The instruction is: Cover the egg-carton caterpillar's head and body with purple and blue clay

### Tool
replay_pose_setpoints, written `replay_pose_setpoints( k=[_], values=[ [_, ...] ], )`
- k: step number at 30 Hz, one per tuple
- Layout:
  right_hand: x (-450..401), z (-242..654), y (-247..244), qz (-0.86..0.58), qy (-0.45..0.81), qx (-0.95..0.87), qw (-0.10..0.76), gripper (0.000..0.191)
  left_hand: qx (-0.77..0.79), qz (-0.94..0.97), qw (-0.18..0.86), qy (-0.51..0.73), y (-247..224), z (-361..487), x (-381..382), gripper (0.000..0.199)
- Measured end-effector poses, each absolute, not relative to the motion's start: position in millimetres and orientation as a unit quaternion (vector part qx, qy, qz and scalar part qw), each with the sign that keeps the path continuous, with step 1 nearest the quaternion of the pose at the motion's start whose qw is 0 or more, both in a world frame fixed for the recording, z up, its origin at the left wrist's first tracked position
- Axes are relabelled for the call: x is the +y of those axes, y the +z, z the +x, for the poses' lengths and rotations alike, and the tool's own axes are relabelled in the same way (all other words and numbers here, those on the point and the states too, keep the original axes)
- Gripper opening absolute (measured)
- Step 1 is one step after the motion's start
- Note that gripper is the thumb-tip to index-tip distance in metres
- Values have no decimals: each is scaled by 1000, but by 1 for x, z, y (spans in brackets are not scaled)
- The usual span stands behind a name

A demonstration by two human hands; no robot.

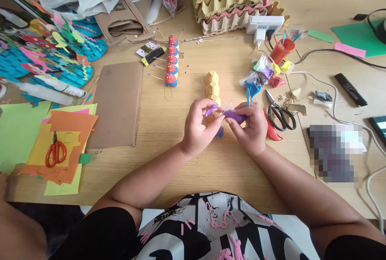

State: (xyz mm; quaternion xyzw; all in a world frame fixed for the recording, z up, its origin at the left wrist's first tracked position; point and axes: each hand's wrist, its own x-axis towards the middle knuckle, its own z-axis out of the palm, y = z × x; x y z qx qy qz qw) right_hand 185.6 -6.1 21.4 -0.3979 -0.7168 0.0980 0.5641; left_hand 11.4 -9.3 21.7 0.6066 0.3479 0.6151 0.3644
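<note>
My left hand (196, 129) pinches a lump of purple modelling clay (211, 110), its thumb touching the clear bag beside it. My right hand (252, 129) grips that bag of purple clay (234, 116), and a thin blue modelling tool (248, 96) stands up between its fingers. Partly hidden behind both hands lies a yellow egg-carton strip (212, 84); a blue and purple end (220, 132) shows below them. Farther back sits a caterpillar (171, 61) covered in red and blue, with purple-tipped sticks along its sides.
Black-handled scissors (280, 115) and a red packet (273, 127) lie right of my hands. Clay bags (265, 69) and an orange cup (282, 53) are behind. Cardboard (116, 103), coloured paper and orange scissors (56, 151) lie left. Egg trays (232, 1) are stacked at the back.
</note>
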Motion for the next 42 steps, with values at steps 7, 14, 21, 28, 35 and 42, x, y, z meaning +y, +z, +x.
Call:
replay_pose_setpoints(
  k=[7, 14, 21, 28, 35, 42],
  values=[
    [-7, 185, 20, -387, 114, -737, 542, 22, 339, 508, 500, 614, 34, 15, -10, 39],
    [-4, 186, 19, -407, 138, -703, 567, 24, 354, 497, 493, 620, 35, 12, -4, 35],
    [-2, 186, 17, -428, 141, -685, 572, 24, 399, 547, 442, 589, 31, 10, -10, 26],
    [-4, 185, 16, -407, 135, -704, 567, 24, 379, 633, 348, 579, 26, 5, -10, 26],
    [-3, 187, 17, -414, 158, -706, 552, 24, 370, 614, 388, 579, 27, 8, -10, 26],
    [-2, 187, 8, -426, 240, -627, 607, 28, 367, 463, 514, 622, 31, 10, 1, 45]
  ],
)
